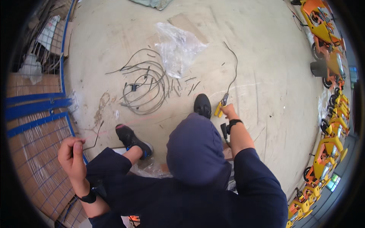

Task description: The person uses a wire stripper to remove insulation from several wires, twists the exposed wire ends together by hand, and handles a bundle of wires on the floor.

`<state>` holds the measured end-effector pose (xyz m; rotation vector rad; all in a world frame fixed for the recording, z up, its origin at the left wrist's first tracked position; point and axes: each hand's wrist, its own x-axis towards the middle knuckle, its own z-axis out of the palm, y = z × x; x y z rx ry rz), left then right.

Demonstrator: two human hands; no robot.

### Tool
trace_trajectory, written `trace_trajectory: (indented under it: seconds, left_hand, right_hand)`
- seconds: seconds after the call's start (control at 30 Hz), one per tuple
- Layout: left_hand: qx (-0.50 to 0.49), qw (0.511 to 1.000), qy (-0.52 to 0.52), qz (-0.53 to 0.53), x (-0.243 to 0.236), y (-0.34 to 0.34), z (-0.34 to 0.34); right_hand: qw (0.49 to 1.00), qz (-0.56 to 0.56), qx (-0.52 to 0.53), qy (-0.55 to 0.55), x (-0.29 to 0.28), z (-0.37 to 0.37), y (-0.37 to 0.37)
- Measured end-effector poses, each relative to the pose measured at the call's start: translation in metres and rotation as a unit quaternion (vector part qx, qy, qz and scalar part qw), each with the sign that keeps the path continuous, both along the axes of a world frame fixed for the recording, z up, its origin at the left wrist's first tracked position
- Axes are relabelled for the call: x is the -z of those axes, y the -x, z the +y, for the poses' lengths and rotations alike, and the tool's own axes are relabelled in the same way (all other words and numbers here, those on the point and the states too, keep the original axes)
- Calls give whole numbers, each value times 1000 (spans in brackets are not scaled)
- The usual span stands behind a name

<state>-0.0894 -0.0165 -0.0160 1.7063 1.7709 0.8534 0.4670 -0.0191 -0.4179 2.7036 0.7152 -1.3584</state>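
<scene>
At the lower left my left hand [73, 159] is closed, pinching a short bent dark wire [98, 136] between thumb and fingers. My right hand [229, 110] grips a yellow-handled wire-cutting or stripping tool [218, 109], whose metal head meets a long dark cable [236, 66] trailing up over the floor. Loose coils of dark cable [133, 100] lie ahead, beside several short cut pieces [193, 86]. My dark-shod feet [202, 105] are just below them, with my navy-covered knee [195, 150] in the lower middle.
A blue wire-mesh cage [36, 100] holding cardboard and wrapped material borders the left. Crumpled clear plastic [178, 43] and flat cardboard [190, 26] lie on the concrete floor [266, 57]. Yellow and orange wheeled machines [325, 155] line the right, near a black container [318, 68].
</scene>
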Motion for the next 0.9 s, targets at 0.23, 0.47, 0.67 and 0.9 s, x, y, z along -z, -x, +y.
trace_trajectory:
  seconds: [0.23, 0.47, 0.67, 0.9]
  left_hand:
    - [26, 999, -22, -3, 7, -25, 15]
    - [74, 997, -5, 17, 0, -59, 37]
    - [97, 994, 35, 24, -9, -67, 38]
    - [76, 988, 129, 33, 24, -49, 62]
  right_hand:
    - [990, -132, 21, -40, 44, -28, 34]
    - [993, -91, 51, -45, 20, -33, 31]
    - [982, -153, -79, -79, 29, -37, 21]
    - [941, 221, -249, 64, 29, -38, -35]
